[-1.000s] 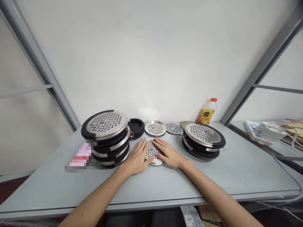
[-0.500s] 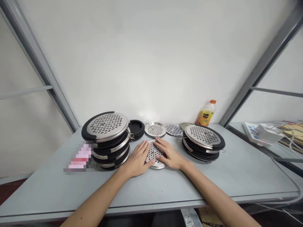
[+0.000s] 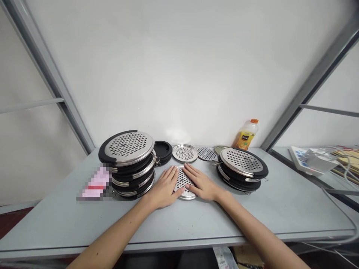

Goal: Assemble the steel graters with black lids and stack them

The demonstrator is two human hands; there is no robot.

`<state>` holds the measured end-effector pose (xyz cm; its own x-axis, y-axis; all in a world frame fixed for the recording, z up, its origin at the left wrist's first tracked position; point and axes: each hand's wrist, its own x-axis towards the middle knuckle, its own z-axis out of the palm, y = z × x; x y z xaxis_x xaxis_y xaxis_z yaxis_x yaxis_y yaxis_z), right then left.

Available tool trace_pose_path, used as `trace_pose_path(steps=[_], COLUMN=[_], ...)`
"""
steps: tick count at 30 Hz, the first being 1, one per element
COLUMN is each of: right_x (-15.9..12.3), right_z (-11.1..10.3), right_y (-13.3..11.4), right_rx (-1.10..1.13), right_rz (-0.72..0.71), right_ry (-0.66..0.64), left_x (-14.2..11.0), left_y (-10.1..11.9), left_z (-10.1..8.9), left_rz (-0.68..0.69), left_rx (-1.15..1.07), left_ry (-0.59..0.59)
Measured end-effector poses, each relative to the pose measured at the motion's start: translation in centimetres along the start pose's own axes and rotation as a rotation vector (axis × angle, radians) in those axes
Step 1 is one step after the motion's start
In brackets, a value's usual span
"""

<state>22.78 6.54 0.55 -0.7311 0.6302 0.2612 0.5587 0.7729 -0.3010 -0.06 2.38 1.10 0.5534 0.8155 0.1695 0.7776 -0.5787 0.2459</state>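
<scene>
A round perforated metal disc (image 3: pixel 183 182) lies flat on the table in front of me, its sides partly covered by my hands. My left hand (image 3: pixel 166 188) rests flat over its left edge, fingers stretched out. Over its right edge lies my right hand (image 3: pixel 202 184), also flat with fingers extended; the thumbs point inward across the holes. To the left stands a tall stack of round grater-like discs with black rims (image 3: pixel 127 147) and wire loops. A lower stack of the same kind (image 3: pixel 241 161) stands on the right.
Behind my hands lie a black round ring-shaped piece (image 3: pixel 162 151), a perforated disc (image 3: pixel 185 153), a smaller slotted disc (image 3: pixel 206 153) and a gold-coloured lid (image 3: pixel 221 150). An orange-capped bottle (image 3: pixel 246 135) leans by the wall. A power strip (image 3: pixel 304 160) with cables lies far right.
Both hands stay flat on the disc with hardly any movement. The view has shifted very slightly.
</scene>
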Motion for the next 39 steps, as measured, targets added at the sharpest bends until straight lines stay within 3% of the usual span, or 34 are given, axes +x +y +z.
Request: trace_pose_path(steps=[16, 23, 28, 39], right_x=[-0.1, -0.2, -0.1, 0.0], right_z=[-0.2, -0.4, -0.7, -1.3], right_y=[0.2, 0.8, 1.1, 1.3], right_rx=[0.135, 0.167, 0.212, 0.203], right_rz=[0.055, 0.135, 0.124, 0.119], right_ry=[0.019, 0.207, 0.165, 0.216], left_x=[0.0, -0.2, -0.3, -0.3], left_y=[0.1, -0.2, -0.2, -0.1], left_z=[-0.5, -0.5, -0.8, -1.0], left_rz=[-0.020, -0.013, -0.039, -0.062], left_rx=[-0.054, -0.075, -0.092, -0.111], left_ry=[-0.055, -0.071, -0.084, -0.113])
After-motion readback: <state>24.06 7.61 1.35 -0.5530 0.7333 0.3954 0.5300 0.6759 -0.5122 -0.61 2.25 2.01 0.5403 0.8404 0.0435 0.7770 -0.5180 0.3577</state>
